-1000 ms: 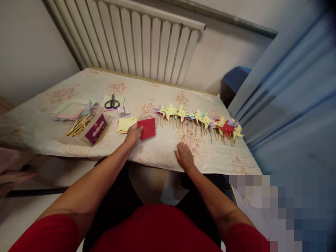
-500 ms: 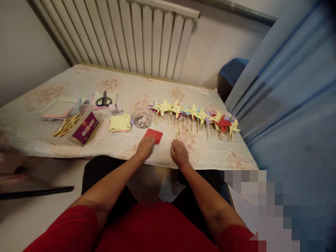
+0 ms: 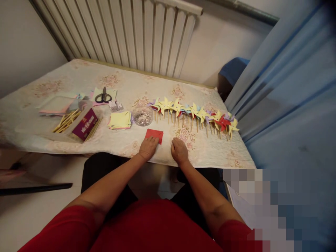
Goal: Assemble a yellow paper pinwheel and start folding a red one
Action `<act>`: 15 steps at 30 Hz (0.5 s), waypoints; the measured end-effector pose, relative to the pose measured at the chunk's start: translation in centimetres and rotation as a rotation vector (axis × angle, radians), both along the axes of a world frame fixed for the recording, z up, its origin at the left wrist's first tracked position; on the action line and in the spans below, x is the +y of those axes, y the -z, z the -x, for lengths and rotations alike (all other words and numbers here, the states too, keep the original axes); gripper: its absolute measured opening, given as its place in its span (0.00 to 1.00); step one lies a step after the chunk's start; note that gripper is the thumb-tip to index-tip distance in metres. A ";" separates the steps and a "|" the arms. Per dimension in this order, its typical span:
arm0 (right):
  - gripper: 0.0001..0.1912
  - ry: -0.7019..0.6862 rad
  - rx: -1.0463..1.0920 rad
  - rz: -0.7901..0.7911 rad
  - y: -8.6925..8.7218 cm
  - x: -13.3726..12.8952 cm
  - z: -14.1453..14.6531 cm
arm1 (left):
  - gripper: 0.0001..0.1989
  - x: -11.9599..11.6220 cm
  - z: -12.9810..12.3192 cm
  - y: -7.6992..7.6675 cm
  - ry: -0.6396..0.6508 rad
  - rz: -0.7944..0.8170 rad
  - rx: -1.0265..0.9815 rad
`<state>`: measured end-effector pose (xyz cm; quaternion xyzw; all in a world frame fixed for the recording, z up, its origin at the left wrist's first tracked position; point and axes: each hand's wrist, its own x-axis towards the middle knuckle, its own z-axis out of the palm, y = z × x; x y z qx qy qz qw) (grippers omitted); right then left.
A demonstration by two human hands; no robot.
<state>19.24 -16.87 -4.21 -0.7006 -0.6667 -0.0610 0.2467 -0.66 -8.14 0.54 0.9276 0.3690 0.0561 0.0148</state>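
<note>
Under the fingers of my left hand (image 3: 149, 147) lies a square of red paper (image 3: 154, 133) near the table's front edge. The fingers stretch flat over its lower part and hide it. My right hand (image 3: 180, 150) rests on the cloth a little to the right, apart from the paper, with its fingers curled together; whatever they hold, if anything, is hidden. Beyond the paper stands a round clear dish (image 3: 142, 116) of small shiny metal pieces. A stack of yellow paper squares (image 3: 120, 120) lies to its left.
Paper pinwheels (image 3: 194, 111) on sticks lie in a row at the right. At the left are a clear plastic box (image 3: 76, 131) with wooden sticks (image 3: 67, 120), scissors (image 3: 103, 96) on paper sheets, and small white boxes (image 3: 115, 105). A blue curtain (image 3: 286, 94) hangs at the right.
My left hand has slid slightly to the right over the red paper, which lies a bit straighter. The right hand stays nearly in place. The view has shifted a little.
</note>
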 end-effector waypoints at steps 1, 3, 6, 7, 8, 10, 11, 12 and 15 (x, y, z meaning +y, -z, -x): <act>0.16 -0.005 0.000 -0.019 0.2 0.1 -0.1 | 0.16 -0.1 0.0 -0.2 -0.006 0.005 0.014; 0.15 -0.017 0.004 -0.057 0.4 0.2 -0.2 | 0.16 -0.5 -0.1 -0.7 -0.015 0.016 0.034; 0.15 -0.028 0.016 -0.096 0.7 0.3 -0.3 | 0.16 -1.1 -0.2 -1.3 -0.008 0.034 0.047; 0.15 -0.030 0.017 -0.104 0.7 0.3 -0.3 | 0.16 -1.3 -0.3 -1.4 -0.004 0.039 0.046; 0.15 -0.030 0.016 -0.109 0.7 0.3 -0.3 | 0.16 -1.5 -0.4 -1.5 -0.003 0.043 0.045; 0.15 -0.030 0.016 -0.109 0.6 0.3 -0.3 | 0.16 -1.9 -0.6 -1.8 -0.007 0.051 0.043; 0.15 -0.029 0.020 -0.105 0.6 0.3 -0.2 | 0.16 -2.1 -0.7 -1.8 -0.009 0.057 0.044; 0.15 -0.027 0.026 -0.098 0.5 0.3 -0.2 | 0.17 -2.2 -0.9 -1.9 -0.008 0.065 0.048; 0.15 -0.021 0.043 -0.078 0.4 0.2 -0.1 | 0.16 -2.7 -0.9 -1.6 0.018 0.077 0.051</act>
